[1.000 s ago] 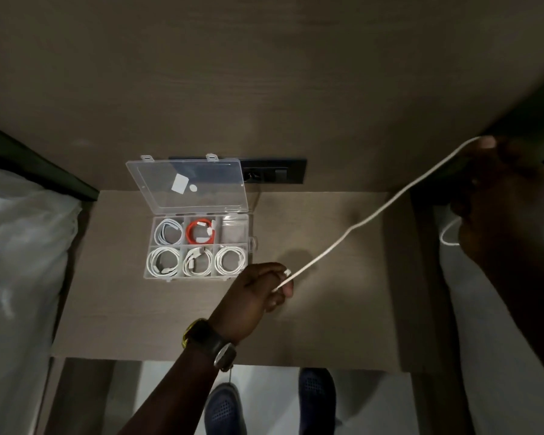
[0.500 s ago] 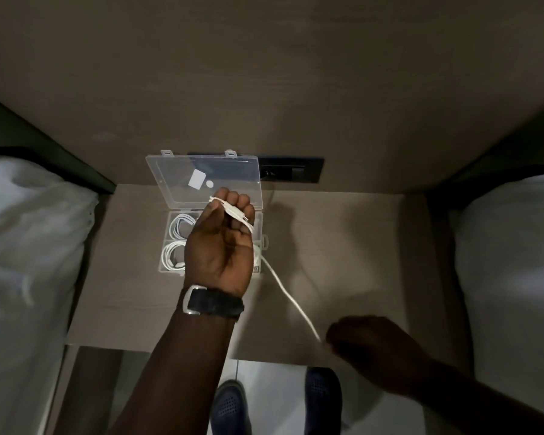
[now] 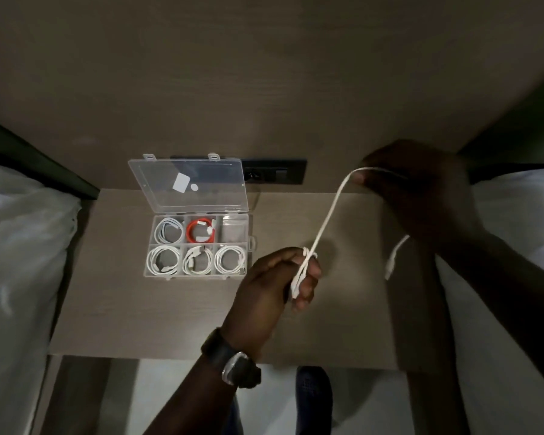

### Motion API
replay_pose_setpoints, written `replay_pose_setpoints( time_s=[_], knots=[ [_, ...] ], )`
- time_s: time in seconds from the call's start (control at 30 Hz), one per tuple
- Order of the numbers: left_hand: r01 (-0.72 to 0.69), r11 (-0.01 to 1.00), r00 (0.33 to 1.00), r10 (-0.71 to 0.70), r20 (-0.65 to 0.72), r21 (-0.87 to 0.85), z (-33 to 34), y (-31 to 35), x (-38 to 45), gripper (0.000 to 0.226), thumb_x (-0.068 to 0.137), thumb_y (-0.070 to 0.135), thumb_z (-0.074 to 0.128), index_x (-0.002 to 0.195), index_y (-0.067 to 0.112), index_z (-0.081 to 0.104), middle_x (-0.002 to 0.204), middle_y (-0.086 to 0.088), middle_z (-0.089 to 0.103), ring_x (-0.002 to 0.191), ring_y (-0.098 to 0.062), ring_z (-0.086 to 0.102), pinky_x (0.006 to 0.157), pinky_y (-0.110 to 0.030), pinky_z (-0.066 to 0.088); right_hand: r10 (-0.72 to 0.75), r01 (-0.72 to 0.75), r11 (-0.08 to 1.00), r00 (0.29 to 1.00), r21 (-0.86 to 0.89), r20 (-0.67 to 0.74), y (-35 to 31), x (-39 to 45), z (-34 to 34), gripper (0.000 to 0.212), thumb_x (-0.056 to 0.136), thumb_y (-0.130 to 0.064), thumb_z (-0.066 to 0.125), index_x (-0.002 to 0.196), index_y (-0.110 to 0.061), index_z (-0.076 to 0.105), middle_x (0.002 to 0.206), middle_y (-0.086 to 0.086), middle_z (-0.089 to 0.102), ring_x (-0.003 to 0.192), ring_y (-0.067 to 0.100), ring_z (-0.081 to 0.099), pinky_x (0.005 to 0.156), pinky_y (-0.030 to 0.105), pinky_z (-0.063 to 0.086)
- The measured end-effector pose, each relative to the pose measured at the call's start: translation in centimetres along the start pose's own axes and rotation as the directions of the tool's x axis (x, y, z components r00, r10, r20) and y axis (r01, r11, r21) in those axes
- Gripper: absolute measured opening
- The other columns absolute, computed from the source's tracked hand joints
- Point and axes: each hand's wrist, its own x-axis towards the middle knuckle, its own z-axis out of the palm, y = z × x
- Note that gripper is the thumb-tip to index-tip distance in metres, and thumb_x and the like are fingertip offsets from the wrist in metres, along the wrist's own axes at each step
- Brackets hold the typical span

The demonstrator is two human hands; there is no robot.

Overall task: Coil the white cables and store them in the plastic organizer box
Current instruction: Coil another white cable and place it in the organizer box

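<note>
A clear plastic organizer box (image 3: 251,246) stands open on the wooden table (image 3: 113,296), lid tilted back. Several compartments hold coiled white cables (image 3: 164,261); one holds a red cable (image 3: 201,230). The back right compartment shows no cable. My left hand (image 3: 277,285), to the right of the box, grips one end of a loose white cable (image 3: 327,221), which is wrapped over its fingers. The cable runs up to my right hand (image 3: 412,186), which pinches it above the table's back right. Its free end dangles below that hand.
A black wall socket panel (image 3: 274,175) sits behind the box. White bedding lies at the left (image 3: 19,277) and the right (image 3: 515,277) of the table. Blue shoes (image 3: 314,394) show on the floor below the table's front edge.
My left hand came back from over the box to the table's middle. My right hand rose from the front edge to the back right, drawing the cable taut between both hands.
</note>
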Motion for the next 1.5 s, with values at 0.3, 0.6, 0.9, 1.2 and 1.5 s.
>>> replay_pose_setpoints(
  time_s=[0.3, 0.6, 0.9, 1.2, 1.5],
  knots=[
    [-0.078, 0.599, 0.997, 0.026, -0.078, -0.797, -2.7, 3.5, 1.8, 0.029, 0.101, 0.016, 0.031, 0.102, 0.009, 0.059, 0.080, 0.002, 0.056, 0.071, -0.009, 0.055, 0.070, -0.020, 0.047, 0.050, -0.196, 0.970, 0.740, 0.144, 0.671, -10.0, -16.4, 6.7, 0.035, 0.095, -0.053, 0.046, 0.117, -0.036, 0.067, 0.099, -0.009, 0.074, 0.088, 0.005, 0.067, 0.078, 0.034, 0.054],
    [-0.192, 0.866, 0.964, 0.255, -0.077, 0.462, -3.6, -1.2, 0.9, 0.021, 0.095, 0.015, 0.045, 0.099, 0.002, 0.061, 0.075, -0.005, 0.062, 0.070, -0.015, 0.059, 0.071, -0.024, 0.047, -0.100, 0.066, 0.995, 0.798, 0.079, 0.594, -11.7, -13.2, -1.0, 0.030, 0.098, -0.051, 0.029, 0.102, -0.036, 0.054, 0.082, -0.012, 0.068, 0.070, 0.010, 0.067, 0.060, 0.035, 0.058],
    [0.077, 0.997, 0.990, -0.077, 0.119, 0.001, 0.3, 0.3, -0.6, 0.023, 0.089, 0.022, 0.050, 0.077, 0.008, 0.063, 0.066, -0.013, 0.040, 0.052, -0.011, 0.034, 0.050, -0.025, 0.024, -0.158, 0.149, 0.988, 0.939, 0.051, 0.307, -6.6, -7.4, 0.5, 0.019, 0.100, -0.032, 0.050, 0.101, -0.021, 0.066, 0.096, 0.000, 0.069, 0.084, 0.017, 0.065, 0.070, 0.039, 0.054],
    [-0.127, 0.709, 0.990, 0.137, -0.042, -0.694, -1.8, 1.3, 0.6, 0.040, 0.104, 0.022, 0.022, 0.085, 0.017, 0.057, 0.070, 0.006, 0.046, 0.063, -0.008, 0.044, 0.063, -0.020, 0.039, 0.251, -0.605, 0.658, 0.738, 0.449, 0.626, -11.2, -14.4, 7.0, 0.018, 0.098, -0.013, 0.055, 0.086, -0.023, 0.065, 0.069, -0.002, 0.066, 0.053, 0.002, 0.051, 0.052, 0.014, 0.041],
    [-0.225, 0.958, 0.907, 0.139, -0.397, -0.177, -0.5, -1.5, 0.8, 0.022, 0.094, 0.021, 0.048, 0.083, 0.011, 0.065, 0.077, -0.007, 0.065, 0.083, -0.026, 0.065, 0.079, -0.038, 0.051, -0.012, -0.115, 0.960, 0.895, 0.256, 0.446, -13.6, -13.7, 3.6, 0.015, 0.090, -0.028, 0.059, 0.103, -0.030, 0.067, 0.097, -0.016, 0.059, 0.079, -0.006, 0.054, 0.072, 0.005, 0.038]
  ],
)
